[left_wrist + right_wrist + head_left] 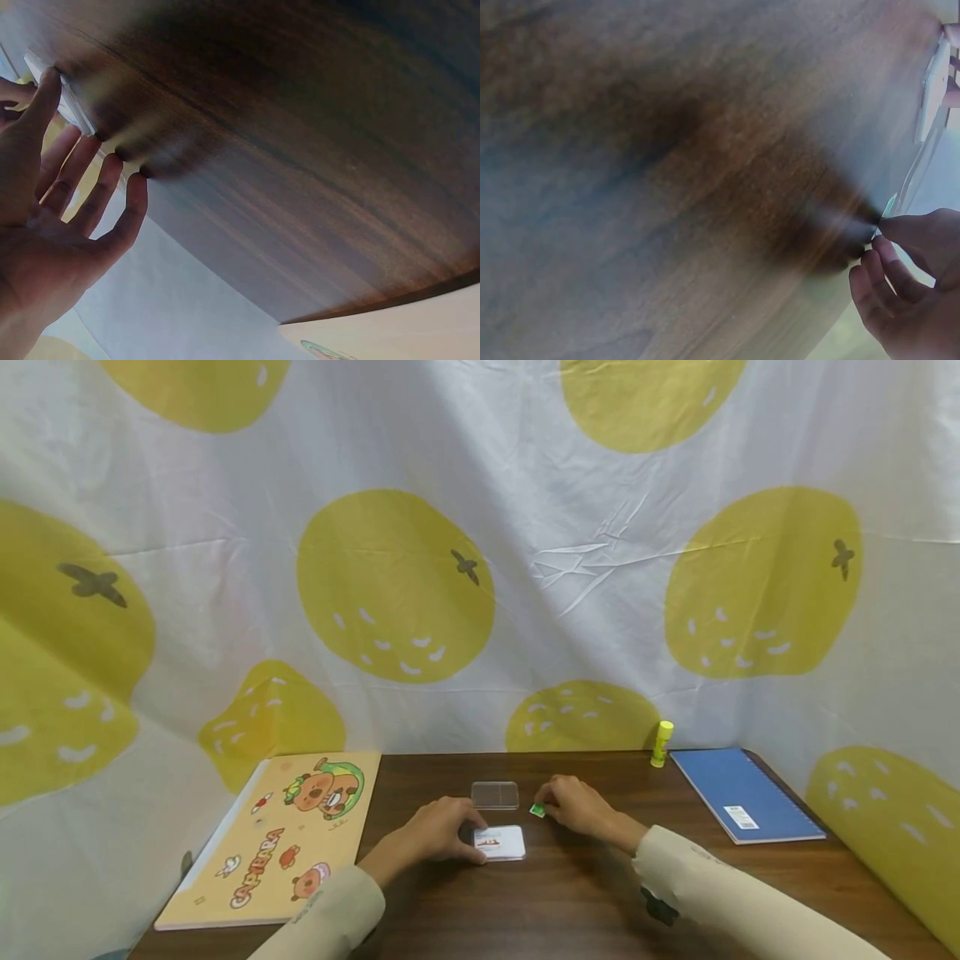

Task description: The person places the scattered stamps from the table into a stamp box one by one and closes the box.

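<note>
My left hand (438,831) holds a small white rectangular stack of cards (506,842) by its left end, thumb in front and fingers behind. The top card shows a reddish-brown picture. In the left wrist view the stack (75,105) lies between thumb and fingers, while the outer fingertips touch the table. To the right, my right hand (577,804) pinches a small green card (537,810) between thumb and fingers, low over the table. A clear plastic lid (495,795) lies behind the stack. Only a sliver of the green card (890,202) shows in the right wrist view.
A yellow capybara-print book (277,843) lies on the left side of the dark wooden table (450,910). On the right are a blue notebook (746,793) and a standing yellow glue stick (662,743). A lemon-print curtain (525,610) hangs behind and at both sides.
</note>
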`<state>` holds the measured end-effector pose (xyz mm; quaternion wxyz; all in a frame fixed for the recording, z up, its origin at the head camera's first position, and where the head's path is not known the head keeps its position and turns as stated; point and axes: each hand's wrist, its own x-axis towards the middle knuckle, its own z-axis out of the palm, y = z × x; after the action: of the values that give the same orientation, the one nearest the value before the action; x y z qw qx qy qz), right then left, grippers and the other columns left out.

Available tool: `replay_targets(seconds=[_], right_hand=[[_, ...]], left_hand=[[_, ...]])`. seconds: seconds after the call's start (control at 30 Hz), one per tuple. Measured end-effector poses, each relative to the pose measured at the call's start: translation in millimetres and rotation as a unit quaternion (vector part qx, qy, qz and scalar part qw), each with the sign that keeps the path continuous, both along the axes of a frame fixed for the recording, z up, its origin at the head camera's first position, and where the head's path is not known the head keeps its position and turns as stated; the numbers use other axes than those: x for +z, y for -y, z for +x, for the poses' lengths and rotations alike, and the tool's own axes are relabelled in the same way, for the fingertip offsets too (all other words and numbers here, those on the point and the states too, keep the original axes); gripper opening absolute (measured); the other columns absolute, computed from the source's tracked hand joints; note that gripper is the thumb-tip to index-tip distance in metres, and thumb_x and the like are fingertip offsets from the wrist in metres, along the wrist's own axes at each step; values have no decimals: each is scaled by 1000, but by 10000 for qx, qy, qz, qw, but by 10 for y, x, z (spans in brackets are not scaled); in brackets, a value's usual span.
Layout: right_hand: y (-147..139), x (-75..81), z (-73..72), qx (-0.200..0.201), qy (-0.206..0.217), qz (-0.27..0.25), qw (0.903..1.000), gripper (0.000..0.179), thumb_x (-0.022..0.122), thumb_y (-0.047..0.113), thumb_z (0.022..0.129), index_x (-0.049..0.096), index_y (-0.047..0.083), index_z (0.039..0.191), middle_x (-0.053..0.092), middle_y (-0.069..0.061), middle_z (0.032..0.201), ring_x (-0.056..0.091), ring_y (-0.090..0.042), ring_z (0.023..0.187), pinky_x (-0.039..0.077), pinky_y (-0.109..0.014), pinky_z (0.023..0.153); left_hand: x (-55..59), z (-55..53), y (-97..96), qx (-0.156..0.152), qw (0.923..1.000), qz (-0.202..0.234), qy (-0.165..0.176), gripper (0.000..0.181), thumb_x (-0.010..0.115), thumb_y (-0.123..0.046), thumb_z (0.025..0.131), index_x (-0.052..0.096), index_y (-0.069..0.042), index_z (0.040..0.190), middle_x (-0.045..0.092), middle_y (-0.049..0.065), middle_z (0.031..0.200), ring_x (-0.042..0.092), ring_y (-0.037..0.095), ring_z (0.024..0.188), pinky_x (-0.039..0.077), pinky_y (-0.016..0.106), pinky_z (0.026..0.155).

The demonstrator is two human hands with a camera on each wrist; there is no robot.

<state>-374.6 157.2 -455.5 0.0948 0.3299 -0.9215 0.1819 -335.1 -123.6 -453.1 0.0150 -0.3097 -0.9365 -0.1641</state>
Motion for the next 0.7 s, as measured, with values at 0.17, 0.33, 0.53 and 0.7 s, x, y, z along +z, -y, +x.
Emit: replay_targets(seconds=[0.17, 0.33, 0.53, 0.7], right_hand=[[13, 10, 61, 224, 79, -71, 9997, 10, 76, 0, 89, 79, 4, 98, 73, -6, 95, 67, -22, 90, 57, -41, 78], [22, 31, 127, 398, 236, -107, 9989, 12, 77, 1, 89, 78, 2, 100, 70, -8, 96, 63, -17, 83, 55, -33, 71], [29, 51, 180, 542, 217, -46, 9983, 13, 79, 0, 87, 78, 3, 100, 69, -9, 96, 65, -19, 83, 55, -33, 72], [10, 52, 196, 657, 160, 11, 9977, 13, 79, 1, 88, 77, 3, 100, 71, -9, 97, 68, -25, 87, 57, -36, 75]], left_hand=[[2, 2, 0, -14, 10000, -3, 4, 45, 91, -46, 76, 80, -16, 109, 70, -6, 109, 66, 16, 104, 54, 39, 90], [16, 9, 4, -8, 10000, 55, 41, 45, 91, -45, 77, 80, -15, 109, 70, -5, 110, 66, 17, 104, 54, 40, 91], [22, 16, 7, 12, 10000, 78, 35, 44, 92, -44, 76, 80, -16, 108, 70, -5, 110, 66, 17, 105, 54, 41, 91], [21, 31, -1, 0, 10000, 96, 10, 44, 92, -44, 76, 80, -16, 108, 71, -4, 111, 66, 17, 104, 55, 41, 90]])
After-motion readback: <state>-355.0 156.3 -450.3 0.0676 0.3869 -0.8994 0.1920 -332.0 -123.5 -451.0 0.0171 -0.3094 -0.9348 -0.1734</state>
